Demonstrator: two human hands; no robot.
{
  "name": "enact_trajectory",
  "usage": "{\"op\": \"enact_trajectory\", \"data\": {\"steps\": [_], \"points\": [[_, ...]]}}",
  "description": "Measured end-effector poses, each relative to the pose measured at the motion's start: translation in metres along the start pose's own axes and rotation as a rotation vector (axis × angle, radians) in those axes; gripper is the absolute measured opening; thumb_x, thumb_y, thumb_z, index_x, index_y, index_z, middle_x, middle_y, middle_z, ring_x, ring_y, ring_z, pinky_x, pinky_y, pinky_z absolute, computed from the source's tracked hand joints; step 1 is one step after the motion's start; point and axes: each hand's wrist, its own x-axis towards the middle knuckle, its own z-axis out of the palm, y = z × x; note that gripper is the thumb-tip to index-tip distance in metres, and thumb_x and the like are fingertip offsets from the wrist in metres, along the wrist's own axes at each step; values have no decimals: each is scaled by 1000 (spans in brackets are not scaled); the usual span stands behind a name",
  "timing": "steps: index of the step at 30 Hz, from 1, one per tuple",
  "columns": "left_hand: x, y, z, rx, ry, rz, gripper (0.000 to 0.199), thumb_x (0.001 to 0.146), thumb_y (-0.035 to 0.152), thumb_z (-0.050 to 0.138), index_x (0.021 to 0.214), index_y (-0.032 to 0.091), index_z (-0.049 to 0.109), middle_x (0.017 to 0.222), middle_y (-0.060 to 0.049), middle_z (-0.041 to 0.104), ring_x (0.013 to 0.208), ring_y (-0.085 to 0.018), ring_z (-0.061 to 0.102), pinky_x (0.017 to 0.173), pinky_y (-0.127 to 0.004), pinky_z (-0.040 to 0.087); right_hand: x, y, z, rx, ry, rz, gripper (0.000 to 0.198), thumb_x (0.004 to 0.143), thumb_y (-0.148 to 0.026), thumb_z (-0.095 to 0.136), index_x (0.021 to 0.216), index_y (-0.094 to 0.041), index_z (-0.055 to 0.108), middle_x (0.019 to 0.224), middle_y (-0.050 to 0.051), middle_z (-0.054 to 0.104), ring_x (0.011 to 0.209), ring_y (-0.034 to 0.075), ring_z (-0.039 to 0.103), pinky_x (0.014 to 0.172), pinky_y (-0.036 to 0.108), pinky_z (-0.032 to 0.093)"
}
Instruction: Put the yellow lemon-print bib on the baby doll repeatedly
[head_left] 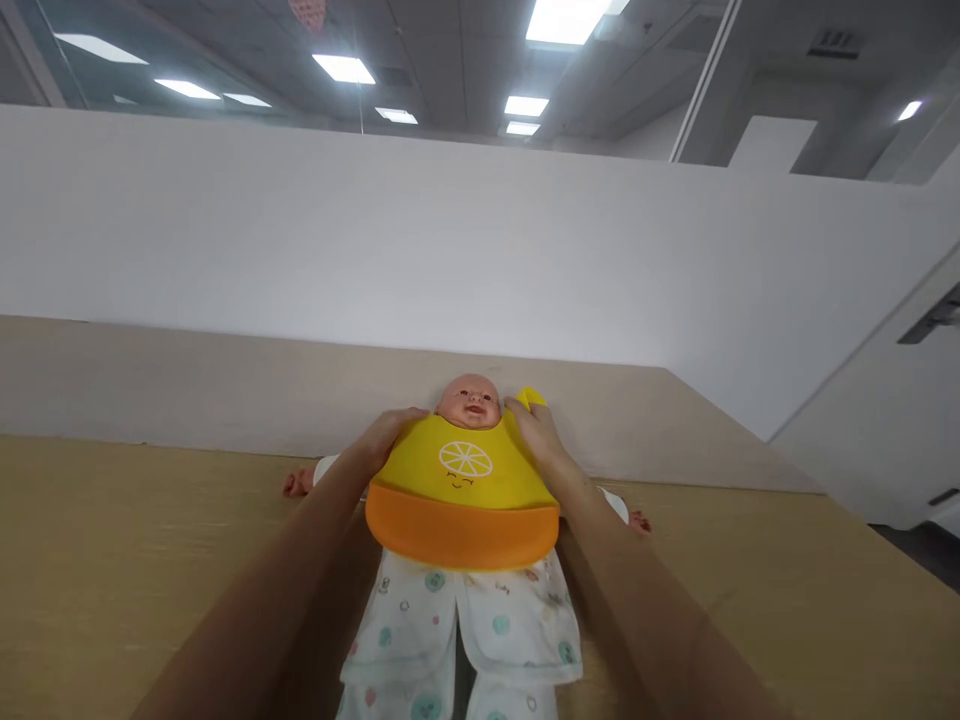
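Observation:
A baby doll (470, 397) lies face up with its head toward the wall, dressed in a white printed outfit (517, 625). Over its chest is a yellow bib (420, 455) with a lemon-slice print and an orange catch pocket (461, 535) along the bottom. My left hand (390, 435) is closed on the bib's upper left edge, beside the doll's neck. On the other side, my right hand (536, 432) grips the right neck strap, whose yellow end (529, 397) sticks up past my fingers. The back of the doll's neck is hidden.
The doll rests on a wood-coloured table (150, 570). Behind it runs a low beige board (225, 385), then a white wall (337, 230) with glass panels above. A door handle (930, 315) shows at the far right.

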Motion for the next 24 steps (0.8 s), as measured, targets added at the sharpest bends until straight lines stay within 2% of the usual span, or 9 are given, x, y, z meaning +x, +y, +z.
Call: {"op": "enact_trajectory", "data": {"steps": [5, 8, 13, 19, 24], "points": [[13, -2, -3, -53, -64, -145, 19, 71, 29, 62, 80, 13, 66, 68, -8, 71, 56, -22, 66, 55, -30, 52, 4, 12, 8, 196, -20, 217, 20, 75, -37, 57, 69, -18, 59, 52, 1, 58, 46, 16, 53, 46, 26, 40], [15, -3, -2, -75, -105, -163, 22, 71, 30, 63, 83, 12, 67, 68, -8, 71, 56, -22, 66, 55, -30, 52, 3, 16, 10, 291, -36, 336, 17, 76, -32, 57, 76, -16, 61, 57, 3, 64, 50, 17, 59, 48, 26, 45], [22, -11, -9, -147, -169, -168, 25, 74, 30, 62, 89, 11, 68, 75, -10, 72, 64, -23, 67, 62, -31, 54, 3, 24, 6, 420, -72, 505, 15, 80, -21, 49, 82, -14, 62, 58, 4, 66, 58, 17, 65, 56, 24, 50], [31, -19, -18, -283, -243, -16, 29, 76, 24, 58, 100, 13, 67, 83, -8, 73, 75, -24, 69, 70, -32, 54, 2, 27, 1, 462, -143, 624, 16, 77, -15, 46, 80, -14, 61, 55, 4, 65, 53, 18, 64, 58, 27, 53], [30, -20, -17, -318, -278, 52, 32, 76, 22, 56, 105, 13, 67, 85, -8, 73, 82, -25, 69, 79, -34, 52, 8, 30, 1, 424, -232, 637, 15, 75, -17, 48, 76, -15, 62, 54, 3, 64, 54, 17, 64, 56, 26, 52]]}}
